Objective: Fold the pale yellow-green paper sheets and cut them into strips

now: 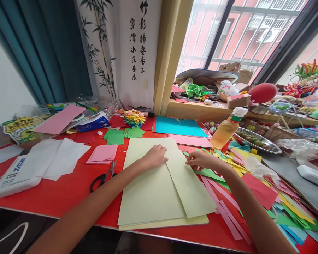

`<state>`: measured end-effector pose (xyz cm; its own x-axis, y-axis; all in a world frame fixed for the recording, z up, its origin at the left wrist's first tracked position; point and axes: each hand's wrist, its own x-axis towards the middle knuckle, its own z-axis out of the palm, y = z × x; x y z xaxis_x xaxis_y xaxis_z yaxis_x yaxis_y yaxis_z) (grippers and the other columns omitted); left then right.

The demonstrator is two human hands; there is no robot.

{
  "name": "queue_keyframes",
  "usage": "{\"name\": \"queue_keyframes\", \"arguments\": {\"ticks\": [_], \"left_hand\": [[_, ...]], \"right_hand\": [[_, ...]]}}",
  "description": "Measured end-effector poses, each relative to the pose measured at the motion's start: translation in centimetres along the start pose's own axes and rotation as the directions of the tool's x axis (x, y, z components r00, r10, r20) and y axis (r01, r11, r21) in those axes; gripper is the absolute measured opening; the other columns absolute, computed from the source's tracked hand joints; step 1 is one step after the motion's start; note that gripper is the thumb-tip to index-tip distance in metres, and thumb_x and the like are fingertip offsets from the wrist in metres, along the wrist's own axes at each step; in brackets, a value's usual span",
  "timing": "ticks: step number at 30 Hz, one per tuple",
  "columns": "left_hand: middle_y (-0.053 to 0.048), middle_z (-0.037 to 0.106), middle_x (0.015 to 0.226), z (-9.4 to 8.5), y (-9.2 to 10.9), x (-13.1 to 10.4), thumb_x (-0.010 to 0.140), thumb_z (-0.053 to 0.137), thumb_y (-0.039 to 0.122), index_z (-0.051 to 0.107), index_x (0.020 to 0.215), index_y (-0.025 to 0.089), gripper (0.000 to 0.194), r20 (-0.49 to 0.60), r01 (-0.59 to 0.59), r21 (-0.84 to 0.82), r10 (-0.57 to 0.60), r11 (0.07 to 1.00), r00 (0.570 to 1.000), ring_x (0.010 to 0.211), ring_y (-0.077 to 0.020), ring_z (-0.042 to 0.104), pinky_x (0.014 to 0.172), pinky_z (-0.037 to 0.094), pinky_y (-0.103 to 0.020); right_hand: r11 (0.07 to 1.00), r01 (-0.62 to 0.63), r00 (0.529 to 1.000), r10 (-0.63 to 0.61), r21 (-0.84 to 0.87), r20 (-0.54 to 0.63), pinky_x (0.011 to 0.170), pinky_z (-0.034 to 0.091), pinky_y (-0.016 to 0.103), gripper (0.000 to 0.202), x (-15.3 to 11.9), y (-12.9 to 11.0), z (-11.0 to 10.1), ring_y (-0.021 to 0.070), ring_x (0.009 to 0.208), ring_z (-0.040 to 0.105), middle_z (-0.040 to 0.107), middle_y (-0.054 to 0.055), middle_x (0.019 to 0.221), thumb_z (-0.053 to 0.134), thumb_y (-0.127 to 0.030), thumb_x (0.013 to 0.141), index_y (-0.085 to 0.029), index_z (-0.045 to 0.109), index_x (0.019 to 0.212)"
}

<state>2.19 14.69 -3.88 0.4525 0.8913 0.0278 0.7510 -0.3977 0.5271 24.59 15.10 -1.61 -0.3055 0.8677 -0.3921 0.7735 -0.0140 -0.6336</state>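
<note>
Large pale yellow-green sheets (148,197) lie stacked on the red table. The top sheet has a slit or torn line down its middle, and its right part (190,183) is turned at an angle. My left hand (156,156) presses on the paper beside the upper end of that line, fingers bent together. At the right edge of the same paper is my right hand (198,161), its fingers closed in a pinch; what they hold, if anything, is too small to make out. Black-handled scissors (103,177) rest left of the sheets.
Pink squares (102,154), green squares (115,137) and blue sheets (180,127) lie around the stack. A bottle (226,130) stands at the back right, near a metal tray (257,141). Paper strips (225,211) cover the right side. White paper (66,158) lies left.
</note>
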Motion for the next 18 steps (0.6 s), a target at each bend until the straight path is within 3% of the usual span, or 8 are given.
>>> {"name": "queue_keyframes", "arguments": {"ticks": [4, 8, 11, 15, 18], "left_hand": [[-0.017, 0.044, 0.114, -0.5, 1.2, 1.2, 0.071, 0.056, 0.022, 0.048, 0.106, 0.01, 0.038, 0.048, 0.099, 0.063, -0.102, 0.993, 0.994, 0.109, -0.0287, 0.037, 0.088, 0.032, -0.04], [-0.01, 0.048, 0.11, -1.0, 1.4, 2.7, 0.076, 0.056, 0.027, 0.05, 0.104, 0.012, 0.032, 0.136, 0.179, 0.059, -0.186, 0.982, 0.973, 0.1, -0.0226, 0.047, 0.081, 0.04, -0.04], [-0.007, 0.052, 0.106, -1.1, 0.9, 3.3, 0.081, 0.051, 0.031, 0.052, 0.103, 0.014, 0.028, 0.169, 0.17, 0.01, -0.17, 0.985, 0.971, 0.091, -0.0183, 0.052, 0.077, 0.044, -0.037], [-0.007, 0.053, 0.103, -0.9, 0.2, 3.3, 0.081, 0.051, 0.027, 0.052, 0.101, 0.013, 0.024, 0.133, 0.122, -0.076, -0.111, 0.99, 0.985, 0.089, -0.0167, 0.052, 0.075, 0.045, -0.036], [-0.008, 0.056, 0.098, -0.8, -0.2, 3.0, 0.076, 0.053, 0.019, 0.051, 0.1, 0.012, 0.025, 0.108, 0.11, -0.156, -0.094, 0.982, 0.99, 0.081, -0.0154, 0.054, 0.067, 0.045, -0.029]], "right_hand": [[0.999, 0.003, 1.0, -0.004, 0.053, 0.019, 0.049, 0.046, 0.023, 0.032, -0.1, -0.1, -0.1, 0.0128, 0.059, 0.055, 0.059, 0.004, 0.068, 0.06, -0.046, 0.066, -0.017, 0.057, 0.08], [0.984, 0.033, 0.999, -0.038, 0.174, 0.029, 0.05, 0.043, 0.022, 0.03, -0.9, -0.6, -0.3, 0.0128, 0.064, 0.054, 0.056, 0.003, 0.071, 0.061, -0.043, 0.066, -0.018, 0.057, 0.082], [0.963, 0.052, 0.998, -0.055, 0.265, 0.005, 0.051, 0.039, 0.019, 0.025, -1.5, -1.0, -0.6, 0.0102, 0.064, 0.051, 0.055, 0.001, 0.072, 0.062, -0.038, 0.066, -0.018, 0.057, 0.081], [0.939, 0.094, 0.986, -0.133, 0.331, 0.098, 0.051, 0.038, 0.019, 0.02, -1.8, -1.2, -0.7, 0.0082, 0.059, 0.047, 0.051, -0.001, 0.066, 0.061, -0.035, 0.067, -0.016, 0.056, 0.069], [0.926, 0.109, 0.975, -0.17, 0.362, 0.14, 0.054, 0.04, 0.02, 0.022, -1.7, -1.3, -0.3, 0.0096, 0.064, 0.051, 0.054, 0.001, 0.072, 0.06, -0.037, 0.069, -0.016, 0.056, 0.072]]}}
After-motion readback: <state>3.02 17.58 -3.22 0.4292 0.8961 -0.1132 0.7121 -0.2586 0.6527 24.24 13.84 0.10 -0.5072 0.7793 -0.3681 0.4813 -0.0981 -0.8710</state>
